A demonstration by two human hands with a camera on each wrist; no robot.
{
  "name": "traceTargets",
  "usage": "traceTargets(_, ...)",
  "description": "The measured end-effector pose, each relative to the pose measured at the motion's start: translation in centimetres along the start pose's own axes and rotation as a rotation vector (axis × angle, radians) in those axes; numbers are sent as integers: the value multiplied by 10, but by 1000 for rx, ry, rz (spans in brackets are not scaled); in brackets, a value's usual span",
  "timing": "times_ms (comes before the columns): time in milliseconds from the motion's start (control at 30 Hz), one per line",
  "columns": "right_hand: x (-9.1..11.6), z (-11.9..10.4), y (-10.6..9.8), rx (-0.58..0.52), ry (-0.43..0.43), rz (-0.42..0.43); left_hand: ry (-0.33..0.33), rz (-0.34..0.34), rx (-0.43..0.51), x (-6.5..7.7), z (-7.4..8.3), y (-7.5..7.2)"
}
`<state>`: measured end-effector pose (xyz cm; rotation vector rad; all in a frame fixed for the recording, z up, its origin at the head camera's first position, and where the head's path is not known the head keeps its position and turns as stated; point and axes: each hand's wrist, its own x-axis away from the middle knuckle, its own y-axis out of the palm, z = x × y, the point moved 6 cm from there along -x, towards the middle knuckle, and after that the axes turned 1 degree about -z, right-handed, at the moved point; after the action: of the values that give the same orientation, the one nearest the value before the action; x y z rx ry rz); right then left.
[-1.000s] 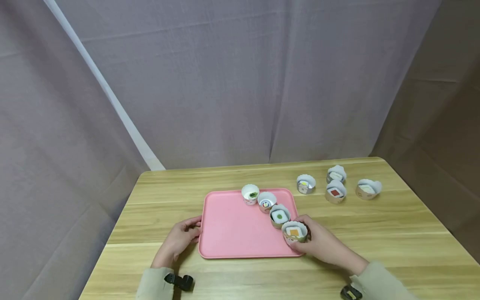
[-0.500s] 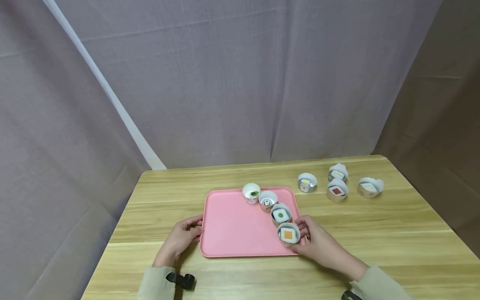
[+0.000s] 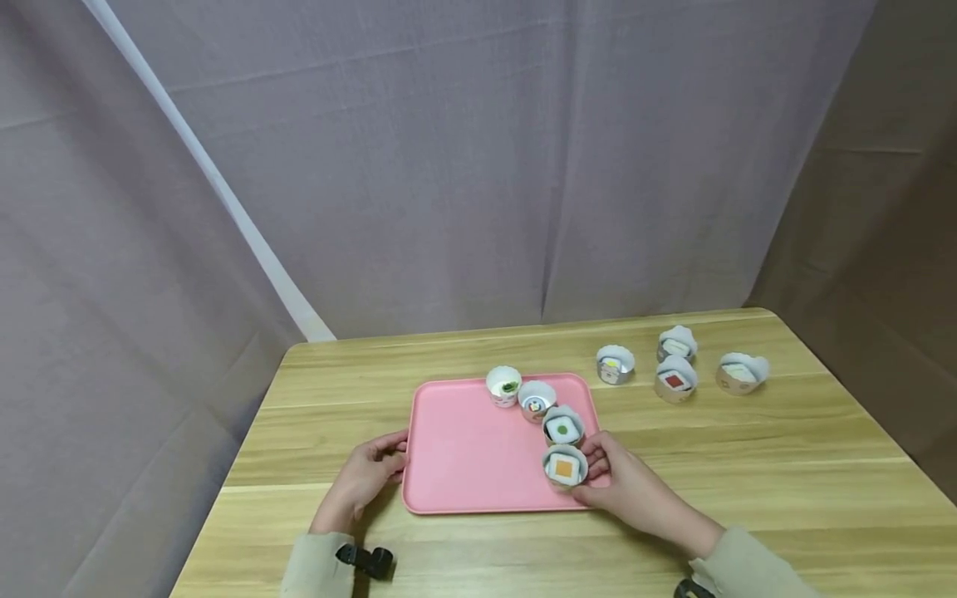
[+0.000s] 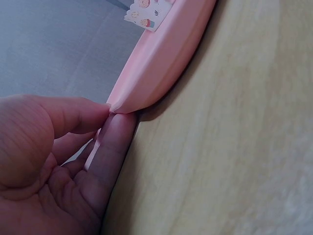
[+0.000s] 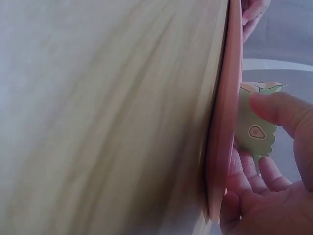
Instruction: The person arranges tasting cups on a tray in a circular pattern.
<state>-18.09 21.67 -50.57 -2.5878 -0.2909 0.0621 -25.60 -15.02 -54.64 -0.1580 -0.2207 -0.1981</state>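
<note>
My left hand (image 3: 365, 475) pinches the left edge of the pink tray (image 3: 471, 465). In the left wrist view the thumb (image 4: 80, 113) lies on top of the rim, with a finger (image 4: 117, 139) below it. At the tray's right front corner my right hand (image 3: 626, 490) holds a scalloped paper cup (image 3: 565, 467) that contains a white square with an orange patch. The right wrist view shows the thumb (image 5: 274, 108) against the cup's green avocado-print side (image 5: 254, 128), fingers bent beside it. Behind that cup stands another paper cup (image 3: 562, 426) with a green-dotted white square.
Two more paper cups, a white one (image 3: 504, 386) and a brown one (image 3: 537, 400), stand toward the tray's back edge. On the wooden table (image 3: 478, 556), at the back right, are several cups, including a grey one (image 3: 615, 364) and one with a red patch (image 3: 676, 379). Curtains surround the table.
My right hand has brought the orange-patch cup leftward on the tray and set it more level, in front of the green-dot cup. My left hand stays at the tray's edge.
</note>
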Motion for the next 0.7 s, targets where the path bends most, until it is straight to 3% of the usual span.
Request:
traceTargets(400, -3, -2, 4, 2, 32, 3, -4, 4, -2, 1, 0, 1)
traceTargets(700, -1, -2, -11, -11, 22, -21, -4, 7, -3, 1, 1, 0)
